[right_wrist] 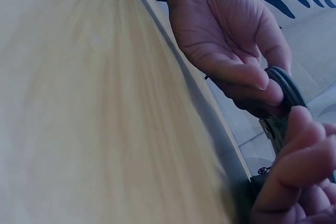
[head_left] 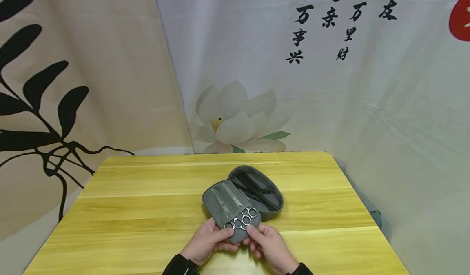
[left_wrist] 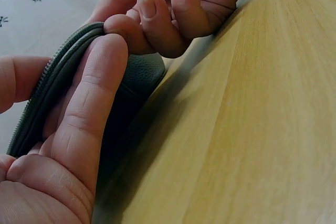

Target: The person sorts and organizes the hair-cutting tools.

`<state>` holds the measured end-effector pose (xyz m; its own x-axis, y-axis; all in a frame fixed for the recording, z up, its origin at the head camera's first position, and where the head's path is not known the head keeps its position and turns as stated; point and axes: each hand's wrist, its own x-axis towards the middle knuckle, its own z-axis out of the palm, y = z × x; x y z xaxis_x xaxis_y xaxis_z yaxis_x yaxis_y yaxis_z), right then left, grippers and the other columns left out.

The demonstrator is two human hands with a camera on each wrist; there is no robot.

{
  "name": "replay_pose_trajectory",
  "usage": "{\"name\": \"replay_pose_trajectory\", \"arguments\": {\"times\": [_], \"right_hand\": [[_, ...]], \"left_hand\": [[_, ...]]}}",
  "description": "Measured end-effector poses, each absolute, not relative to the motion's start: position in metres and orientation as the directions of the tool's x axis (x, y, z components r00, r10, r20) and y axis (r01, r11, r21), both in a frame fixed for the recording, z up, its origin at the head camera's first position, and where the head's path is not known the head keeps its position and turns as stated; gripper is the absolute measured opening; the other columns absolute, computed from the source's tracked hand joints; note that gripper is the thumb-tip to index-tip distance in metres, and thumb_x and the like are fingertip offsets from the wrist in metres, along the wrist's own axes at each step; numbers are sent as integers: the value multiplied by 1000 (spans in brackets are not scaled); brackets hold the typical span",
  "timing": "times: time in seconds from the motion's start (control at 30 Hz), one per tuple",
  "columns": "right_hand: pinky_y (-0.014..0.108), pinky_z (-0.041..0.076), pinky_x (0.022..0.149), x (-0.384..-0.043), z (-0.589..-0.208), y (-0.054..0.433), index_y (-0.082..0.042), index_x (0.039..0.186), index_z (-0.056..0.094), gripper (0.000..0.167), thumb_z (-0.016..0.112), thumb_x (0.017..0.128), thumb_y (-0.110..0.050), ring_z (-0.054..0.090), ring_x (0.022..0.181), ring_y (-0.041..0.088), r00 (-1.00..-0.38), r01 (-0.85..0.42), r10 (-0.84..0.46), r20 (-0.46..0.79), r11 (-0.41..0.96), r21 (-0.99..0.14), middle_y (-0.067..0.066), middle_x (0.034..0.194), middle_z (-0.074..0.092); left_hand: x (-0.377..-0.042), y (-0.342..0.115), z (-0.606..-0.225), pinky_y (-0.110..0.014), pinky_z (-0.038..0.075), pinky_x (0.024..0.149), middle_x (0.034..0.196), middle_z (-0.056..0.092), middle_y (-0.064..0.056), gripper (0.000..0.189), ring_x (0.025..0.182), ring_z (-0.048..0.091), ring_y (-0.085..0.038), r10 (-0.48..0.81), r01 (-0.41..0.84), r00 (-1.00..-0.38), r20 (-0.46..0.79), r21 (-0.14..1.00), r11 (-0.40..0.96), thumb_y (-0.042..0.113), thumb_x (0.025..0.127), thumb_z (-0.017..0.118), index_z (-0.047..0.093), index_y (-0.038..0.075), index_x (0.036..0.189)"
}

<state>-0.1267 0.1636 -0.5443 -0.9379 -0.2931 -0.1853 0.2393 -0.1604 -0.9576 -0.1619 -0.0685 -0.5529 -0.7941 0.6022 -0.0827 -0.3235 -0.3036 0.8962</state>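
Observation:
A dark grey zippered case lies unfolded on the table, its deep half [head_left: 273, 214] to the back right and its flat lid half [head_left: 213, 199] tipped toward the front. A clear pocket [head_left: 230, 195] covers much of the lid. Several metal finger rings [head_left: 237, 223], which look like scissor handles, stick out of the pocket's front end. My left hand [head_left: 207, 240] grips the lid's front left edge, thumb on top and fingers beneath. At the front right edge my right hand [head_left: 269, 248] pinches the lid, its thumb beside the rings. The lid's zipper edge [left_wrist: 39, 85] shows in the left wrist view.
Inside the deep half are long black items [head_left: 253, 187], hard to make out. The wooden table [head_left: 147, 209] runs back to a hanging cloth [head_left: 257, 42] printed with a flower, leaves and dark characters.

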Motion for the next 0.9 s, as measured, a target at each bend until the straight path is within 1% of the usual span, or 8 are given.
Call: {"name": "replay_pose_trajectory", "arguments": {"times": [0.13, 0.27, 0.4, 0.5, 0.63, 0.73, 0.83, 0.9], "right_hand": [[15, 43, 48, -126, -543, 163, -5, 98, 69, 23, 67, 107, -26, 53, 57, 2, -944, 248, -260, -203, -157, -956, -7, 78, 73], [16, 44, 48, -126, -543, 163, -4, 98, 69, 25, 66, 108, -27, 54, 58, 2, -943, 247, -266, -199, -158, -956, -7, 78, 73], [18, 50, 51, -127, -544, 162, -5, 100, 70, 26, 62, 110, -28, 59, 61, 3, -938, 244, -289, -190, -166, -955, -6, 81, 74], [20, 55, 54, -128, -545, 163, -5, 99, 69, 28, 61, 110, -30, 62, 63, 4, -938, 246, -292, -188, -177, -953, -5, 83, 75], [21, 57, 58, -128, -545, 163, -2, 101, 68, 31, 62, 110, -32, 63, 66, 6, -948, 254, -245, -203, -195, -947, -3, 85, 75], [21, 57, 60, -129, -544, 164, 3, 109, 69, 33, 66, 108, -30, 63, 68, 7, -963, 247, -162, -216, -200, -948, -2, 86, 74], [21, 56, 60, -130, -543, 165, 5, 115, 69, 34, 68, 106, -27, 62, 68, 7, -972, 235, -69, -226, -196, -952, -2, 85, 72], [21, 55, 59, -130, -543, 165, 5, 113, 70, 31, 68, 106, -26, 61, 68, 7, -972, 232, -18, -233, -191, -954, -3, 84, 72]], "left_hand": [[-163, -68, -554, -35, 68, 82, 113, 80, -7, 51, 89, 80, -16, 626, -314, -778, -55, 897, -311, 4, 106, 61, 38, -13, 148], [-163, -68, -554, -35, 68, 82, 113, 80, -7, 53, 89, 80, -16, 617, -319, -784, -70, 898, -304, 5, 106, 62, 37, -12, 149], [-163, -69, -554, -34, 68, 83, 116, 80, -7, 55, 92, 80, -16, 592, -320, -801, -92, 901, -293, 8, 105, 63, 37, -13, 149], [-163, -70, -553, -35, 68, 83, 116, 80, -7, 53, 93, 80, -17, 555, -305, -826, -100, 907, -290, 7, 105, 63, 37, -15, 146], [-166, -74, -551, -34, 68, 80, 109, 81, -5, 50, 89, 80, -16, 458, -279, -880, -123, 915, -291, 12, 106, 63, 41, -15, 142], [-168, -79, -548, -33, 68, 76, 105, 82, -3, 50, 86, 79, -13, 349, -272, -924, -153, 907, -321, 18, 107, 62, 44, -13, 142], [-170, -83, -547, -30, 66, 70, 100, 83, -3, 47, 80, 78, -13, 234, -263, -955, -184, 889, -375, 21, 107, 62, 48, -10, 140], [-171, -84, -546, -28, 65, 68, 97, 82, -3, 44, 75, 76, -13, 174, -252, -965, -196, 880, -402, 21, 107, 62, 50, -8, 137]]}}
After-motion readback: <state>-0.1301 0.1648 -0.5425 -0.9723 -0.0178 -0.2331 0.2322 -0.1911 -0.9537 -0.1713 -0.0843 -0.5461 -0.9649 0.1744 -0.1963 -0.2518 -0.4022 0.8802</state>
